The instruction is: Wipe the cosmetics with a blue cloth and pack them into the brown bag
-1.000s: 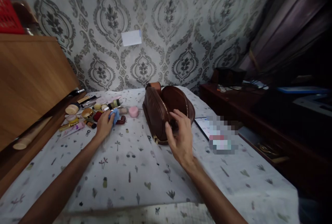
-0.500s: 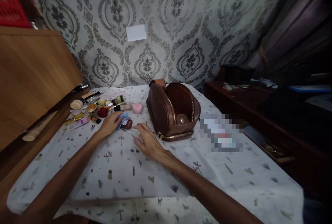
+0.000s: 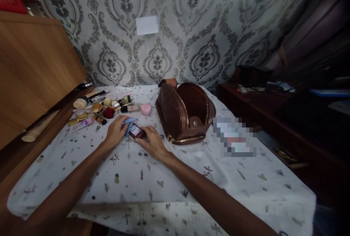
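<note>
- No writing can be read anywhere from where I stand.
- The white card [image 3: 147,25] stuck on the patterned wall is blank on its face.
- The small bottles and tubes [image 3: 128,108] lying on the printed cloth are too small and dim for their labels to be made out.
- The flat item [image 3: 234,136] beside the brown pouch [image 3: 183,112] is blurred.

One brown bag [image 3: 186,114], two hands [image 3: 116,132]

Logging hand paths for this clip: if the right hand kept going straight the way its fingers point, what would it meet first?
The right hand points up and left, its fingers already on the small dark red case. Just past that, probably the blue cloth under the left hand; depth is unclear.
</note>
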Demonstrator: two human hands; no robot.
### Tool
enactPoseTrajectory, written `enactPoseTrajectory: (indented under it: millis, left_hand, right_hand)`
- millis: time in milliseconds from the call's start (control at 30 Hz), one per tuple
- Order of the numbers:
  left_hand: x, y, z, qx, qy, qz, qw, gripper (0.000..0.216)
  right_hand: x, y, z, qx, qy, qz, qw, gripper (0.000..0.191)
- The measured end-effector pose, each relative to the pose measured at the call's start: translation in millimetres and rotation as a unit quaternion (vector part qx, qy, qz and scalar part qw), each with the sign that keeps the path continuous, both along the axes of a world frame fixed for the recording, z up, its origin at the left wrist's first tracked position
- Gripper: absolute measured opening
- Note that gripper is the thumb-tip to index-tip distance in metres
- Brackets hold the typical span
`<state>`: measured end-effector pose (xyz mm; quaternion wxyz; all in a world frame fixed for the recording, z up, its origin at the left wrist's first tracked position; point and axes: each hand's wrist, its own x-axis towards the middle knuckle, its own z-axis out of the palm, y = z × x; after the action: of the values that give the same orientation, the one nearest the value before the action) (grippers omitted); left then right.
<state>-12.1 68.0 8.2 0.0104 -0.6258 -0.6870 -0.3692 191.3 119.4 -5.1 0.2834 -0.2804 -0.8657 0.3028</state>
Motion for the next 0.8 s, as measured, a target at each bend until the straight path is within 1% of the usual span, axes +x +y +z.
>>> enactPoseTrajectory:
  millis: [67, 167, 267, 367, 433, 467, 500, 533, 600, 667, 700, 733, 800]
  left_hand:
    - [2, -4, 1.4, -0.024, 0.027, -0.015, 0.999, 0.029]
    - [10, -8, 6.6, -0.037, 0.049, -0.035, 0.998, 0.028]
    - [22, -13, 13.7, -0.048, 0.051, -0.083, 0.994, 0.027]
    - [34, -16, 21.6, -0.061, 0.017, -0.163, 0.985, 0.025]
    - [38, -18, 26.4, -0.082, -0.034, -0.214, 0.973, 0.024]
    - [37, -18, 28.2, -0.095, -0.068, -0.226, 0.967, 0.024]
    - [34, -17, 29.1, -0.101, -0.102, -0.221, 0.965, 0.026]
    - [29, -16, 29.1, -0.098, -0.132, -0.195, 0.967, 0.028]
    - [13, -13, 25.5, -0.061, -0.161, -0.095, 0.98, 0.034]
    - [-5, -8, 17.8, -0.023, -0.135, 0.007, 0.991, 0.035]
    - [-14, -5, 12.9, -0.03, -0.107, 0.034, 0.993, 0.035]
    - [-22, -2, 7.9, -0.041, -0.084, 0.052, 0.994, 0.034]
    - [-31, 1, -1.1, -0.065, -0.054, 0.066, 0.994, 0.033]
  right_hand:
    - [0, -1, -0.4, 0.004, -0.005, -0.005, 1.0, 0.042]
    - [-2, -2, -1.1, 0.002, -0.008, -0.007, 1.0, 0.044]
    - [-3, 0, -4.0, 0.004, -0.004, -0.008, 1.0, 0.04]
    - [-3, 2, -8.0, 0.009, -0.009, -0.014, 1.0, 0.03]
    - [-2, 2, -9.2, 0.012, -0.007, -0.014, 1.0, 0.027]
    - [-2, 2, -9.1, 0.011, -0.004, -0.013, 1.0, 0.028]
    - [-1, 2, -8.5, 0.008, -0.002, -0.011, 1.0, 0.03]
    - [-1, 1, -7.5, 0.004, 0.001, -0.01, 1.0, 0.032]
    - [0, -1, -5.3, -0.007, 0.006, -0.01, 1.0, 0.037]
    - [1, -3, -3.7, -0.019, 0.011, -0.011, 1.0, 0.042]
    - [0, -4, -3.3, -0.025, 0.013, -0.011, 1.0, 0.043]
    - [0, -4, -3.0, -0.03, 0.015, -0.012, 0.999, 0.044]
    - [-1, -3, -1.8, -0.037, 0.019, -0.015, 0.999, 0.043]
